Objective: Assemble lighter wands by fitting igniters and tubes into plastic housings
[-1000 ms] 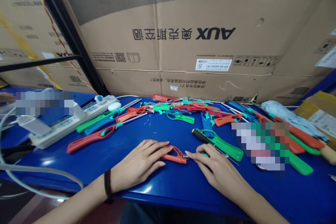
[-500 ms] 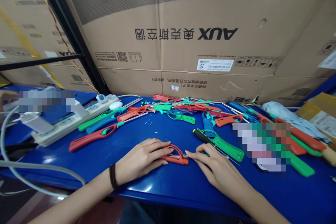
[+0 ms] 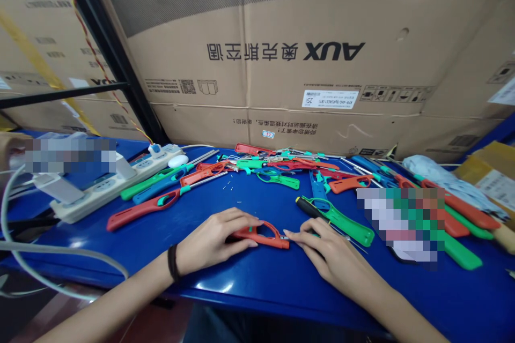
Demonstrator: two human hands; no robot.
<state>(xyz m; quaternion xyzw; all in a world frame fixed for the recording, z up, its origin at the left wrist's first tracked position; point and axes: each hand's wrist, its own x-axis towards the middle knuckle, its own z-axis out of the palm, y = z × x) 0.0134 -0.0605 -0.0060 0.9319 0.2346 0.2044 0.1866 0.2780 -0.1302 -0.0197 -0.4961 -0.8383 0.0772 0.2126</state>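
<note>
An orange-red lighter casing (image 3: 269, 239), of the long-nosed kind, lies on the blue table in front of me. My left hand (image 3: 220, 237) is closed around its handle end, fingers on the far side and thumb on the near side. At the other end a short bit of metal (image 3: 284, 236) sticks out by the trigger loop. My right hand (image 3: 322, 246) pinches at that metal end with thumb and index finger, its other fingers curled. Beyond the right hand lie a green casing half (image 3: 349, 223) and a screwdriver (image 3: 311, 209) with a black and yellow handle.
Several lighters and casing parts (image 3: 277, 163) are heaped along the back edge. A white power strip (image 3: 100, 187) and a red lighter (image 3: 142, 210) lie at left. Small screws (image 3: 228, 187) are scattered mid-table. More lighters (image 3: 458, 241) lie at right. A large carton (image 3: 257, 21) stands behind.
The left fingers have shifted from lying over the casing to gripping its sides. Metal parts visible inside the casing before are now covered by a smooth orange shell. The right hand has hardly moved.
</note>
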